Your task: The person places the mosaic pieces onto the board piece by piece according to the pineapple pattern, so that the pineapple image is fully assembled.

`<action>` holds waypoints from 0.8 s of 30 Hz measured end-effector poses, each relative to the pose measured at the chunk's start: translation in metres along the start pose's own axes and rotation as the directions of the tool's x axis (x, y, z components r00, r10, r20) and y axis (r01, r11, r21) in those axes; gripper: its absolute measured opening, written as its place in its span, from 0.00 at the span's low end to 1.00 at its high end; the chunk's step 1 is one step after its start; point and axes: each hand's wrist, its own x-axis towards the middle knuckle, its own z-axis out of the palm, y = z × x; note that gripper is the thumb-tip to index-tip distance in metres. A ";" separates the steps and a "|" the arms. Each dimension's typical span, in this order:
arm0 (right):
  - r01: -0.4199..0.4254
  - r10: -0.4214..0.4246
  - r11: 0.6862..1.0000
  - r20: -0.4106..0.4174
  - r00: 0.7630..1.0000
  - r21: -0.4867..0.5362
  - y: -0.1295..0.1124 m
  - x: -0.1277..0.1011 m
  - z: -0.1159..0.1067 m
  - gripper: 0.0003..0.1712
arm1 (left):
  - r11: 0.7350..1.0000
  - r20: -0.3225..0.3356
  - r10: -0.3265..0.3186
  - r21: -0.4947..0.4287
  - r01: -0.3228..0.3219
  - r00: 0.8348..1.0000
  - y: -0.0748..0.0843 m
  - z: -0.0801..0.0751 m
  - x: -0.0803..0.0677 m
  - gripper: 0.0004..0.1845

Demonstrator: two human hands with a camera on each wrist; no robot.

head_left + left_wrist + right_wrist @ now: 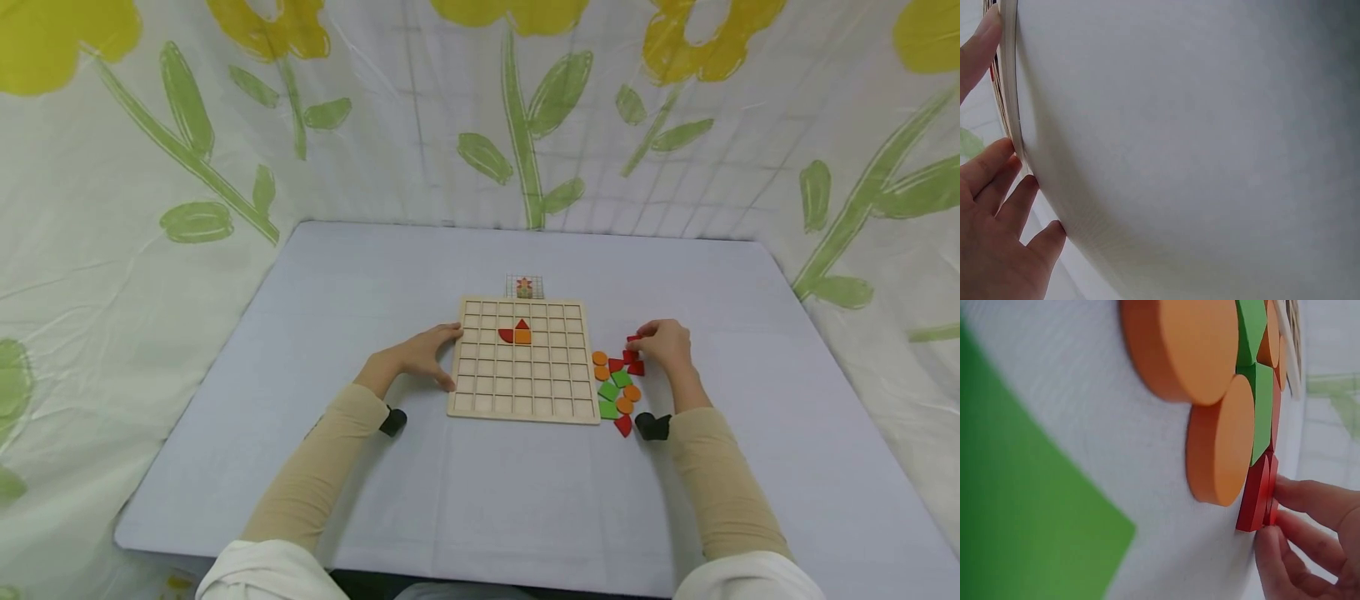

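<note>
A wooden grid board (525, 417) lies at mid-table. On it, an orange square (522, 337) sits between a red quarter-circle piece (506, 335) at its left and a red triangle (522, 324) above. My left hand (420, 352) touches the board's left edge, thumb and fingers spread, as the left wrist view also shows. Beyond the right side of the board, my right hand (666, 343) pinches a small red piece (633, 339) at the far end of the loose pieces. In the right wrist view, its fingertips (1282, 484) are right at the red pieces (1254, 497).
Loose pieces lie along the board's right edge: several orange discs (632, 392), green squares (608, 390) and red pieces (623, 426). A small picture card (524, 287) touches the board's far edge. A flower-print curtain (487, 108) hangs behind the white-covered table (375, 275).
</note>
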 end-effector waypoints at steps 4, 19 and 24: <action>0.015 -0.015 1.000 -0.016 1.000 0.001 0.001 0.001 0.000 0.23 | 1.000 0.001 0.010 -0.003 -0.010 1.000 0.000 0.000 0.000 0.55; 0.081 -0.080 0.996 -0.029 0.996 0.028 -0.019 0.003 0.011 0.23 | 1.000 -0.001 0.001 0.005 -0.001 1.000 0.000 0.001 0.000 0.55; 0.119 -0.118 0.992 -0.011 0.993 0.051 -0.034 -0.001 0.022 0.23 | 1.000 0.000 0.004 0.007 -0.004 1.000 0.000 0.001 0.000 0.55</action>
